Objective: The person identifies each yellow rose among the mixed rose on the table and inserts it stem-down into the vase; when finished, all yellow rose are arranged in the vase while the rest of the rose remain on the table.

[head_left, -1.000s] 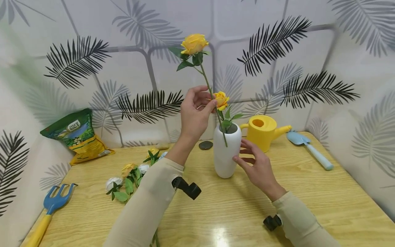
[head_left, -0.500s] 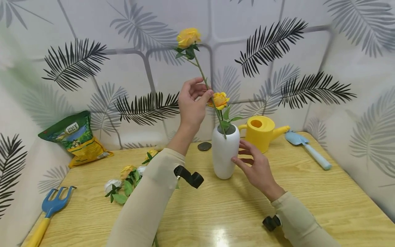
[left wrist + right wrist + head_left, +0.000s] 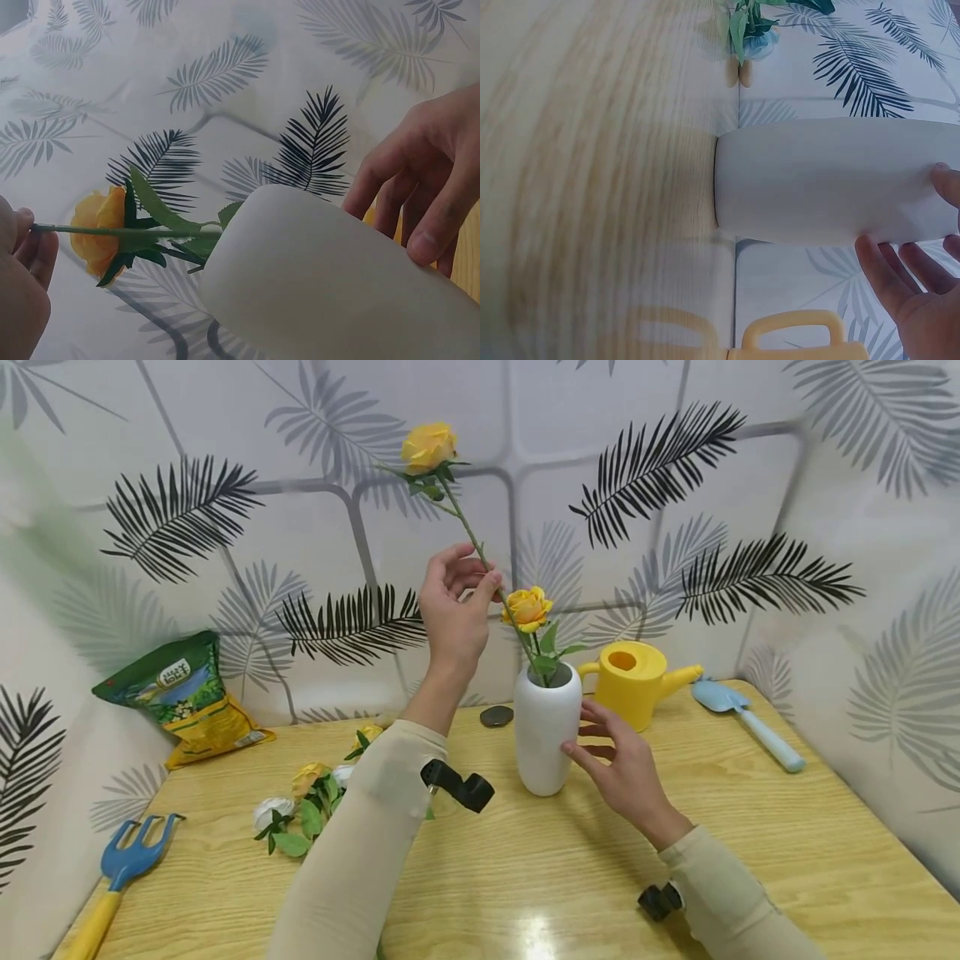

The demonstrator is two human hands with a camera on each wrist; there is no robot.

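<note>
- Pinching the long rose stem [image 3: 474, 537] between thumb and fingertips, my left hand [image 3: 452, 610] was raised above the white vase [image 3: 547, 735]; I judged the grip sat midway up the stem so the bloom [image 3: 427, 447] stayed clear and the lower end could be steered.
- That stem slanted down to the right, its foot at the vase mouth [image 3: 553, 674]; whether it had gone inside, I could not tell from the head view.
- My right hand [image 3: 621, 768] lay against the vase's right side with fingers spread and nearly straight, fingertips [image 3: 943, 180] touching the wall, not wrapped round it. I took this as steadying, so the tall narrow vase would not tip.
- A shorter yellow rose [image 3: 528, 607] already stood in the vase with its leaves at the rim, which left less room at the mouth.
- The vase stood upright on the bench [image 3: 787, 852], toward the middle of its far edge.
- A yellow watering can [image 3: 636, 681] stood just behind it to the right, a blue trowel [image 3: 750, 722] lay near the far right corner, and a dark round lid [image 3: 498, 716] lay just to its left.
- Spare flowers [image 3: 311, 797] lay loose toward the left edge, within my left arm's reach; a blue hand rake [image 3: 123, 868] lay at the near left corner, and a green and yellow bag [image 3: 183, 693] leaned at the far left corner.
</note>
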